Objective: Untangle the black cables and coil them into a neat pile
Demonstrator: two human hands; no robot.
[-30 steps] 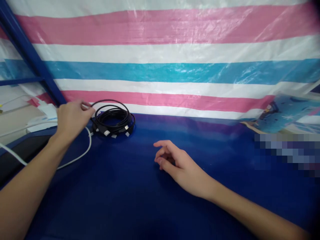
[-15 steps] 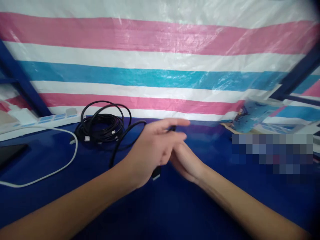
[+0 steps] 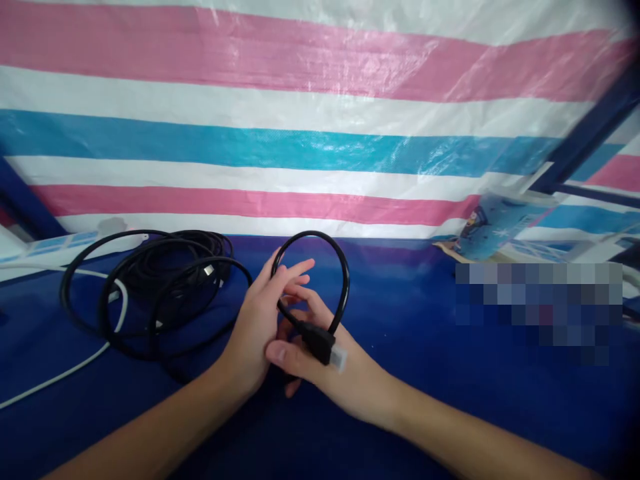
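Near the lower centre of the frame we are holding our two hands together, the left hand (image 3: 257,327) leaning its extended fingers over the curled fingers of the right hand (image 3: 350,377). The black cable (image 3: 345,273) is passing between them, but the overlap is hiding how firmly either hand is closing on it, so we cannot tell which one is gripping. One stretch of it is running up along the left fingers, arching above both hands in a rounded loop, and dropping behind the right hand. Its end, a black plug (image 3: 316,341) with a pale, translucent tip (image 3: 337,358), is lying over the base of the right thumb, pointing toward the lower right, outside the fingertips.

Left of the grip, loose black loops (image 3: 103,303) are spreading across the left of the frame and reaching the left hand. Behind them a coiled black bundle (image 3: 200,240) is resting, with small light connector ends showing. A white cable (image 3: 55,380) is curving through the lower left, and a white power strip (image 3: 55,243) is lying beyond it at the left edge.

Underneath, the blue tabletop (image 3: 425,413) is filling the lower frame. A light-blue printed packet (image 3: 500,223) is standing at the right, and a striped plastic sheet (image 3: 300,150) is covering the background.
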